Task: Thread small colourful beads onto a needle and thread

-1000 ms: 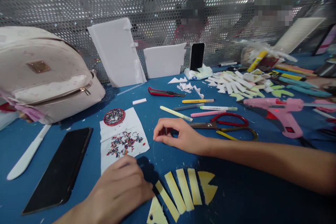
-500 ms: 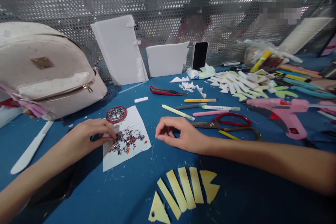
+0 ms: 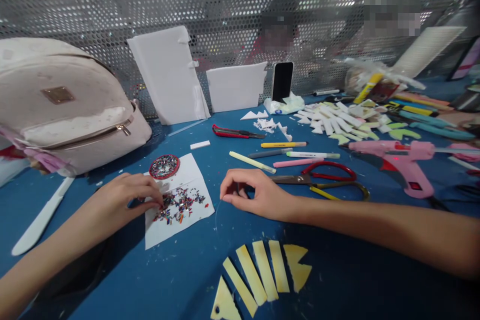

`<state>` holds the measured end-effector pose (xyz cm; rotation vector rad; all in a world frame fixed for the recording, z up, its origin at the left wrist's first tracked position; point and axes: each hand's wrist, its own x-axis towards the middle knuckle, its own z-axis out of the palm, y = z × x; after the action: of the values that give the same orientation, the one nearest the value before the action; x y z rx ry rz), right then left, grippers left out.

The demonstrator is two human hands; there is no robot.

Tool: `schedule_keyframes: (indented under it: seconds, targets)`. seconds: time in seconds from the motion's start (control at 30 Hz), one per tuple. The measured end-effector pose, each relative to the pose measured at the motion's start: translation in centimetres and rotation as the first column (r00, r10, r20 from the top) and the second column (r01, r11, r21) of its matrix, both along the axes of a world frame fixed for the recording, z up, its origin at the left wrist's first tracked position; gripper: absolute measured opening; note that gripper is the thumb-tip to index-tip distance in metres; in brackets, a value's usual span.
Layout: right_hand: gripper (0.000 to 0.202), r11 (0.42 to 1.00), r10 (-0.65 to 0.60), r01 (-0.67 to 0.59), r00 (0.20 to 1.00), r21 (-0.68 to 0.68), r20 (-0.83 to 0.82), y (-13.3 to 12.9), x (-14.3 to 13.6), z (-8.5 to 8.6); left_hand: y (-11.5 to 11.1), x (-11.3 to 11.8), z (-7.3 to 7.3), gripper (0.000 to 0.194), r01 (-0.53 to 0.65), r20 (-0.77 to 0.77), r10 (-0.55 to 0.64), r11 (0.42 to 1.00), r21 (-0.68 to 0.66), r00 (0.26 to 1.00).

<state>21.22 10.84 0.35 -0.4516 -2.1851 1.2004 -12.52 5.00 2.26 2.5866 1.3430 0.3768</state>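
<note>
My left hand [image 3: 129, 195] reaches over a white sheet of paper [image 3: 198, 175], its thumb and index finger pinched at the edge of a scatter of small colourful beads [image 3: 182, 205]. Whatever is between those fingertips is too small to make out. A round red-rimmed dish [image 3: 164, 166] full of similar beads sits at the paper's far edge. To the right, my right hand [image 3: 255, 194] pinches a thin clear thread [image 3: 216, 215] that hangs down from its fingertips. Yellow fish-shaped pieces [image 3: 264, 270] lie in a row nearest me: head, several strips and tail.
Scissors [image 3: 337, 170] lie behind my right hand, with markers [image 3: 298, 163] and a red cutter [image 3: 232, 132] beyond. A pink glue gun [image 3: 405, 160] and foam scraps [image 3: 345, 117] are right. A backpack [image 3: 75, 110] and white plastic knife [image 3: 41, 220] are left. Behind stands a phone [image 3: 282, 81].
The view has shifted slightly. Both hands keep nearly the same pose and place, the left still at the beads and the right still pinching the thread.
</note>
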Motion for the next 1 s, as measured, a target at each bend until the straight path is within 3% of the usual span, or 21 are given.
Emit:
schedule_keyframes:
  seconds: [1.0]
  targets:
    - [0.008, 1.000, -0.003, 0.004, 1.000, -0.009, 0.021, 0.04, -0.01, 0.16, -0.29, 0.04, -0.52, 0.018, -0.034, -0.084, 0.038, 0.998, 0.051, 0.996]
